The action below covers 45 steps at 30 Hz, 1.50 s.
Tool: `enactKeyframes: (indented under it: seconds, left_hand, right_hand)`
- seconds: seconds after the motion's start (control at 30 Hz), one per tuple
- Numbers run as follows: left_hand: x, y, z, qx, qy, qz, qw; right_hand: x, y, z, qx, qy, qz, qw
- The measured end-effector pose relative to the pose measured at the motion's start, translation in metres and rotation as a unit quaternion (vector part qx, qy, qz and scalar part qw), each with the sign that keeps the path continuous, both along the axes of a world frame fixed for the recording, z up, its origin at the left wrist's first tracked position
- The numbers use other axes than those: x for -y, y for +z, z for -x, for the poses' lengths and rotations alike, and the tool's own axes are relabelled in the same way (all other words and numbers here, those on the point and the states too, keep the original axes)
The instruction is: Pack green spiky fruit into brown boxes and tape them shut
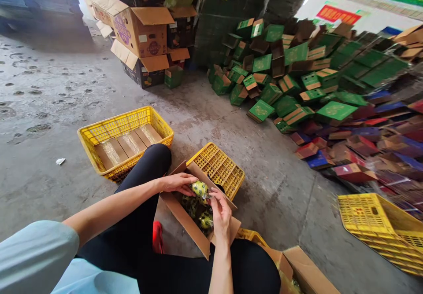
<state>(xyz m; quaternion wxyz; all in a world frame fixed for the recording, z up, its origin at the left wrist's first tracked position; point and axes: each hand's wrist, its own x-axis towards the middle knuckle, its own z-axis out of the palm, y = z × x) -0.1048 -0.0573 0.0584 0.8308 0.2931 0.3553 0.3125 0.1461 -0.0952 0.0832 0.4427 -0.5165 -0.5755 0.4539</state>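
Over an open cardboard box [185, 221] between my knees, both hands are on a yellow-green, dark-spotted piece in clear, shiny wrapping [200, 190]; it looks like wrapped fruit. My left hand [180, 184] grips its left side with bent fingers. At its right end, my right hand [220, 210] pinches the wrapping between thumb and fingers. More pieces of the same look [205, 220] lie inside the box below, partly hidden by my hands. Beneath or just behind the box is an upturned yellow plastic crate [216, 166].
A yellow crate [84, 142] at left holds several closed cardboard boxes [132, 143]. Another open carton [306, 270] stands by my right knee. Stacked yellow crates [363, 217] are at right. Behind lie heaped green cartons [261, 110], red-blue cartons [353, 173] and large stacked boxes [142, 36].
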Motion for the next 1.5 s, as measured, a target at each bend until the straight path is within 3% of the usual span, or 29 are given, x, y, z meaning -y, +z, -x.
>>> enactKeyframes:
  seconds: [0.23, 0.53, 0.77, 0.93, 1.2, 1.4, 1.5]
  left_hand:
    - [0.004, 0.009, 0.002, 0.059, 0.058, -0.043, 0.996]
    - [0.003, 0.009, -0.001, 0.075, 0.07, -0.107, 0.989]
    - [0.005, 0.012, -0.004, 0.074, 0.022, -0.139, 0.987]
    - [0.005, 0.014, -0.003, 0.054, -0.028, -0.085, 0.994]
    - [0.0, 0.003, -0.004, 0.019, 0.013, -0.012, 1.0]
    - [-0.001, 0.005, -0.002, 0.014, 0.022, -0.008, 1.0]
    - [0.001, 0.009, -0.001, 0.008, 0.044, -0.05, 0.998]
  right_hand:
    - [0.0, 0.003, 0.005, -0.103, -0.014, 0.065, 0.993]
    - [-0.005, -0.021, -0.003, -0.091, -0.045, 0.145, 0.984]
    - [-0.004, -0.022, -0.004, -0.058, -0.056, 0.104, 0.991]
    - [-0.002, -0.015, -0.003, -0.037, -0.055, 0.069, 0.995]
    - [-0.002, -0.002, 0.001, 0.001, -0.047, 0.028, 0.998]
    - [-0.002, 0.001, 0.006, -0.018, -0.023, 0.037, 0.999]
    - [-0.004, -0.004, 0.004, -0.036, -0.022, 0.043, 0.998]
